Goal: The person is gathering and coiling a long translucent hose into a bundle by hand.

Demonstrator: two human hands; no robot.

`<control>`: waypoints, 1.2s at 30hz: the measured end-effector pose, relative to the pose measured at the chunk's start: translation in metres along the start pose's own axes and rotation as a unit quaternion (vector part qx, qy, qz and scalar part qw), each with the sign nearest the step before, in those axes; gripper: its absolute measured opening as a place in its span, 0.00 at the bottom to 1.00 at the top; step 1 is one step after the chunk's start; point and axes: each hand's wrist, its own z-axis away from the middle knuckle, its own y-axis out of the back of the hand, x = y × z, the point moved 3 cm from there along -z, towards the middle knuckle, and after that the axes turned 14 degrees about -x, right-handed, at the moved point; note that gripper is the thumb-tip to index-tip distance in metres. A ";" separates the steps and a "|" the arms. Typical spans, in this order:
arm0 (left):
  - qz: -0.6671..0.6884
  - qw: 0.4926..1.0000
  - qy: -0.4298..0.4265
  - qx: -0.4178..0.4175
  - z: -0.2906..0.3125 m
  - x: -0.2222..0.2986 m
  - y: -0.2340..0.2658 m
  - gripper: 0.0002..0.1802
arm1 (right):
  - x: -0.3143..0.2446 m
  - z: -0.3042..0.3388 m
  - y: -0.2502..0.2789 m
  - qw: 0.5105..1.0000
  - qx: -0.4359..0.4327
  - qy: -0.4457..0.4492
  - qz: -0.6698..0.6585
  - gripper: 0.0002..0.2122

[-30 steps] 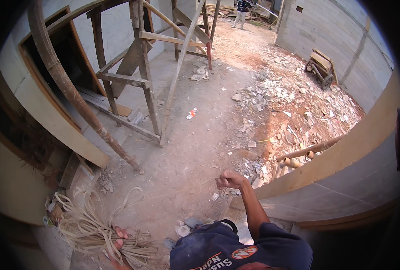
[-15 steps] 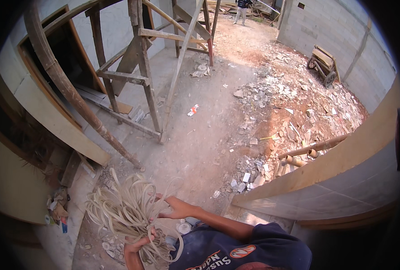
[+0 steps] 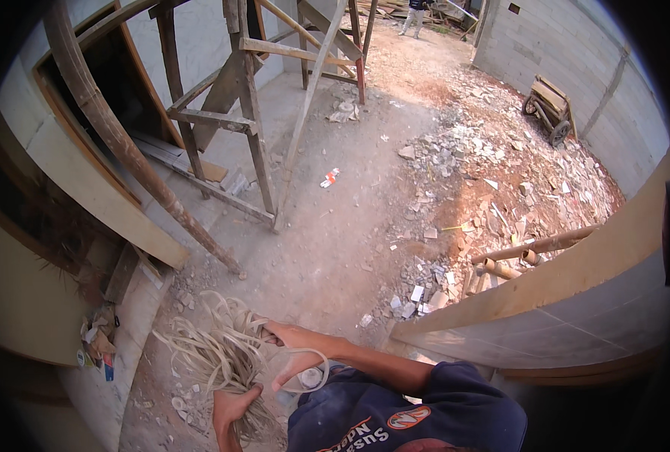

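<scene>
A thick bundle of looped, pale cord (image 3: 225,346), perhaps thin hose or cable, hangs in front of me at the lower left. My left hand (image 3: 233,407) is closed around its lower part, thumb on top. At the bundle's right side is my right hand (image 3: 301,348), its thumb spread wide from the fingers. The fingertips touch the upper strands and are partly hidden by them. One loose loop curves out past the right wrist.
Wooden scaffolding (image 3: 256,151) and a slanting pole (image 3: 124,143) stand at left. Rubble (image 3: 493,181) covers the right side, with a wooden cart (image 3: 549,109) by the block wall (image 3: 576,68). Bamboo poles (image 3: 500,267) lie near the right wall. A person (image 3: 414,19) stands far off.
The bundle looks narrower and sits slightly lower and to the right. My right thumb has swung down, wider from its fingers. The left hand keeps its hold; the view has shifted slightly.
</scene>
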 end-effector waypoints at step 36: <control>-0.028 0.972 -0.222 0.077 -0.031 0.037 -0.079 0.24 | 0.000 -0.013 -0.032 0.964 0.244 0.046 0.093 0.40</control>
